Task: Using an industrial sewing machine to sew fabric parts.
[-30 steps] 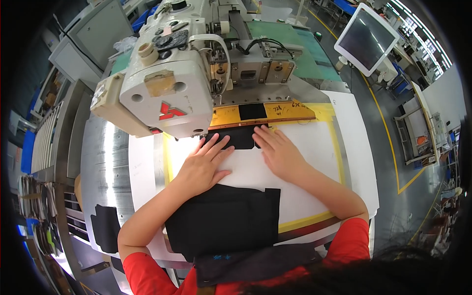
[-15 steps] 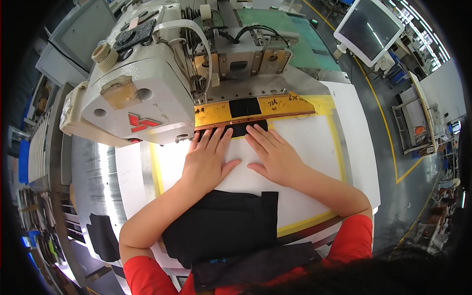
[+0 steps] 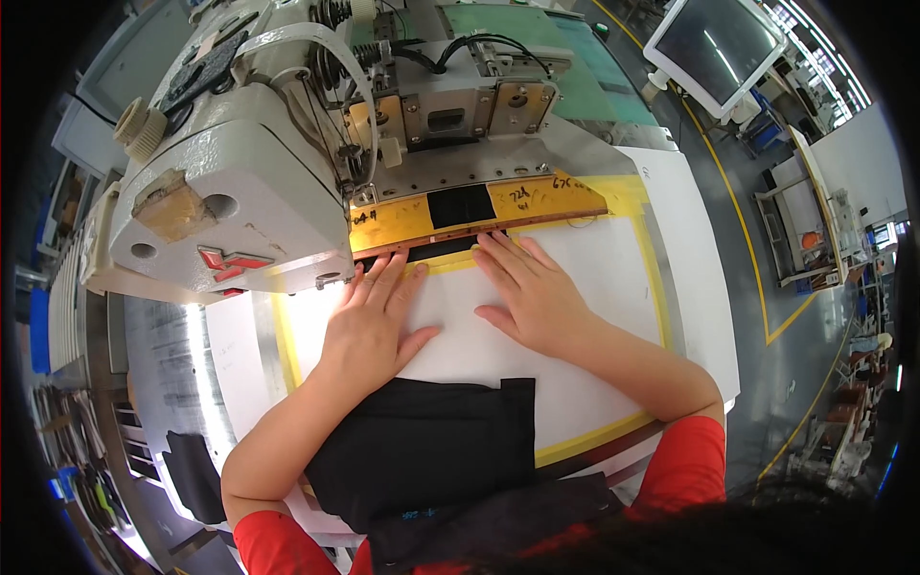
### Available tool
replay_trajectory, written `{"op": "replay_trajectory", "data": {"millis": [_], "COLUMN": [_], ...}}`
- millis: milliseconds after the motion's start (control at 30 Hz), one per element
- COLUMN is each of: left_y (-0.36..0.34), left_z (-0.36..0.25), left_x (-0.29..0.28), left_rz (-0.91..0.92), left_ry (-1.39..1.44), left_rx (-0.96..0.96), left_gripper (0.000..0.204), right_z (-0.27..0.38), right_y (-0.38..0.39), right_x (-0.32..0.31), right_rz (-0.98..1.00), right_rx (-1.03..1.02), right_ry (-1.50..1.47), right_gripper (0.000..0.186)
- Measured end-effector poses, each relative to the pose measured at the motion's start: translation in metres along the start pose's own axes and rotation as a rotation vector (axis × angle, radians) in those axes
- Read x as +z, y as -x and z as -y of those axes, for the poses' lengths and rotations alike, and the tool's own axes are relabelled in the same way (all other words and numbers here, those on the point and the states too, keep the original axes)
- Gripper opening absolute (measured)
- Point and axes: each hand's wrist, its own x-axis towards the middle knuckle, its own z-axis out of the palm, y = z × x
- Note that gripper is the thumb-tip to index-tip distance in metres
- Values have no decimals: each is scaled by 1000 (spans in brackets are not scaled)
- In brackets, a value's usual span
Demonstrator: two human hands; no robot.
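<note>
A narrow strip of black fabric (image 3: 448, 251) shows along the front edge of the yellow clamp plate (image 3: 546, 201) of a large sewing machine (image 3: 240, 187). My left hand (image 3: 372, 321) lies flat at the strip's left end, fingers spread, fingertips close to the plate beside the machine head. My right hand (image 3: 537, 295) rests flat at the strip's right end, its fingertips at the plate's edge and its thumb stretched out. Neither hand grips anything. How far the fabric runs beneath the plate is hidden.
Folded black fabric pieces (image 3: 431, 450) lie at the near edge of the white work surface (image 3: 594, 383), which yellow tape (image 3: 656, 297) borders. Another black piece (image 3: 192, 474) hangs at the left. A monitor (image 3: 717, 53) stands far right, beyond the machine.
My left hand has slid left, widening the gap between my hands. Less of the black strip shows in front of the plate. The whole view has shifted slightly.
</note>
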Motion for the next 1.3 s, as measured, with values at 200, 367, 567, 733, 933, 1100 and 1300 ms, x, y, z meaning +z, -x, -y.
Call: {"op": "replay_trajectory", "data": {"millis": [200, 367, 567, 733, 933, 1100, 1300], "left_y": [-2, -1, 4, 4, 6, 7, 7], "left_z": [1, 1, -5, -4, -3, -4, -6], "left_x": [0, 0, -2, 2, 3, 3, 4], "left_rz": [6, -8, -18, -71, -58, -64, -73], "left_ry": [11, 49, -38, -42, -72, -94, -78], "left_rx": [-10, -7, -106, -44, -62, -89, -113], "left_gripper": [62, 61, 61, 58, 59, 61, 60], "right_z": [2, 3, 4, 8, 6, 6, 7], "right_y": [1, 1, 1, 0, 1, -1, 0], "right_x": [-2, -5, 1, -4, -5, -1, -1], "right_rz": [-5, -41, -72, -74, -64, -84, -98], "right_rx": [-3, 9, 50, 49, 49, 35, 26], "right_ry": [-14, 53, 70, 77, 79, 55, 87], "right_gripper": [60, 58, 56, 56, 56, 56, 56]}}
